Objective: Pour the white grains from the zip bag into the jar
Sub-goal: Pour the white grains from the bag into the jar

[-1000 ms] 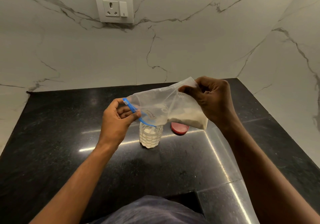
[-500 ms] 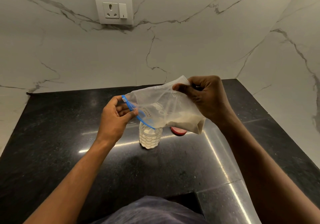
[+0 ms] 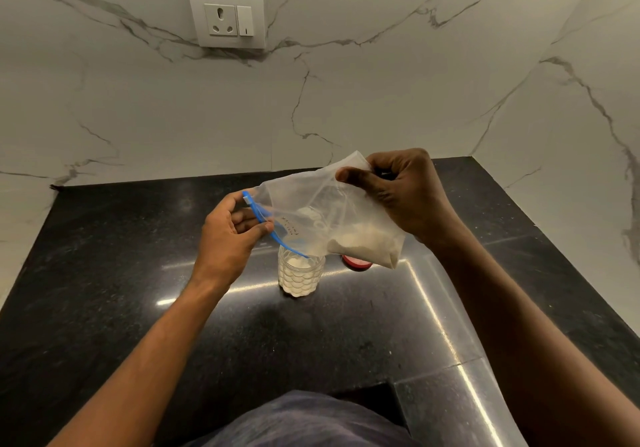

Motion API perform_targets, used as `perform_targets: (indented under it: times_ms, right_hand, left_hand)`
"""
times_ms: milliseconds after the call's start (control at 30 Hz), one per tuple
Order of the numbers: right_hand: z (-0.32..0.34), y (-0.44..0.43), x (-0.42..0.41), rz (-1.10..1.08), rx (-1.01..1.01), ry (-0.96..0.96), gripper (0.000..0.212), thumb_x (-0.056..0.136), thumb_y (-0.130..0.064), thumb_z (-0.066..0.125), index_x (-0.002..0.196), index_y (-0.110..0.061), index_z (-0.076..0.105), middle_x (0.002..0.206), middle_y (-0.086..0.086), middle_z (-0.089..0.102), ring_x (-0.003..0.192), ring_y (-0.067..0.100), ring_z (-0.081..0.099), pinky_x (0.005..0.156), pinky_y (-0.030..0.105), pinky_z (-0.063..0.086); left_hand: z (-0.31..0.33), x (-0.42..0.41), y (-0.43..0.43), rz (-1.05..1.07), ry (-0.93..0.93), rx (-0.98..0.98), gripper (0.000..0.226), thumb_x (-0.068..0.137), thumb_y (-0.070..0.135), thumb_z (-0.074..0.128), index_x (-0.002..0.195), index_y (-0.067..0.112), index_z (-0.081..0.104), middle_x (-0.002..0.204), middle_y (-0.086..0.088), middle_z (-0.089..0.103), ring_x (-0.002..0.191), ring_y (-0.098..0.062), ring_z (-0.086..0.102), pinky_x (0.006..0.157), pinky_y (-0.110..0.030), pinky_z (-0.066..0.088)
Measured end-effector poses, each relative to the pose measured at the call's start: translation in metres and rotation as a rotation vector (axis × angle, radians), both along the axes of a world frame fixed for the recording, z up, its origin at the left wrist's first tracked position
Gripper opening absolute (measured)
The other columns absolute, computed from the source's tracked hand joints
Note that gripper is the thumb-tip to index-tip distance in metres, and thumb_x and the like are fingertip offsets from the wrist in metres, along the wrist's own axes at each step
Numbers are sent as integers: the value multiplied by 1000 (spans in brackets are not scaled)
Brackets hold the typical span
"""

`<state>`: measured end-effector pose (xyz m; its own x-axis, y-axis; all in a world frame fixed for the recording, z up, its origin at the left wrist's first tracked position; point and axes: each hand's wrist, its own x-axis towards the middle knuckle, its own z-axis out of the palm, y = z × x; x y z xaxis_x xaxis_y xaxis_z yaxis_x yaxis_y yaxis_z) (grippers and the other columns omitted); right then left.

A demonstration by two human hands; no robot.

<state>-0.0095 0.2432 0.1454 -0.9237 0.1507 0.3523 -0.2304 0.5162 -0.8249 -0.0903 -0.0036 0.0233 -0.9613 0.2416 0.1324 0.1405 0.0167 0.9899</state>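
Over the last second the right hand (image 3: 408, 201) has drawn slightly toward the left hand (image 3: 232, 235), and the zip bag (image 3: 318, 204) now hides more of the red lid (image 3: 356, 264).

The jar (image 3: 300, 277) stands mid-tabletop (image 3: 138, 273), toward the back edge, with the bag's mouth just above it. The white grains (image 3: 363, 242) sag in the bag's low corner. If that corner is lifted sharply they may rush out, overshoot the narrow opening and scatter, and the jar already looks well filled.

The left hand pinches the blue zip strip (image 3: 258, 213) between thumb and fingers. The right hand, held higher, curls around the bag's closed end, thumb across its front.
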Motion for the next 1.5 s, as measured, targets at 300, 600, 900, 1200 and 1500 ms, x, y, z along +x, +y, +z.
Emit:
perform_targets:
  times_ms: [300, 600, 900, 1200, 1500]
  right_hand:
    - [-3, 0, -1, 5, -7, -5, 35, 88, -28, 82, 69, -1, 71, 62, 3, 71, 49, 15, 63, 46, 24, 49]
    - [-8, -2, -3, 49, 17, -75, 48, 81, -43, 77, 85, 5, 75, 81, 21, 76, 72, 39, 75, 64, 53, 63]
    - [-24, 16, 14, 35, 18, -187, 38, 80, -57, 72, 95, -23, 75, 92, 3, 78, 85, 20, 77, 74, 47, 65]
    - [-68, 20, 49, 41, 189, -462, 48, 72, -59, 85, 105, -54, 52, 113, -25, 57, 103, 2, 61, 81, 20, 53]
    - [-64, 21, 50, -168, 157, -123, 8, 94, -28, 73, 93, -21, 75, 89, -11, 72, 83, 10, 69, 71, 33, 62]
  left_hand:
    - [1, 0, 2, -13, -16, 17, 51, 88, 1, 78, 126, 31, 60, 112, 9, 76, 103, -6, 77, 83, -19, 62]
    - [-2, 0, 3, -109, -164, 85, 57, 84, 25, 79, 135, 31, 53, 118, 4, 75, 105, -11, 77, 75, -24, 64]
    - [-13, -6, 8, -31, -207, 135, 24, 97, 11, 71, 116, 22, 63, 105, -1, 81, 100, -19, 80, 74, -26, 65]
    - [-11, -5, 8, 13, -230, 128, 23, 98, 7, 69, 116, 19, 63, 109, -3, 78, 100, -17, 79, 74, -27, 66]
    - [-12, -5, 5, 27, -217, 127, 21, 97, 10, 70, 114, 21, 64, 110, -4, 78, 99, -18, 79, 72, -27, 65]
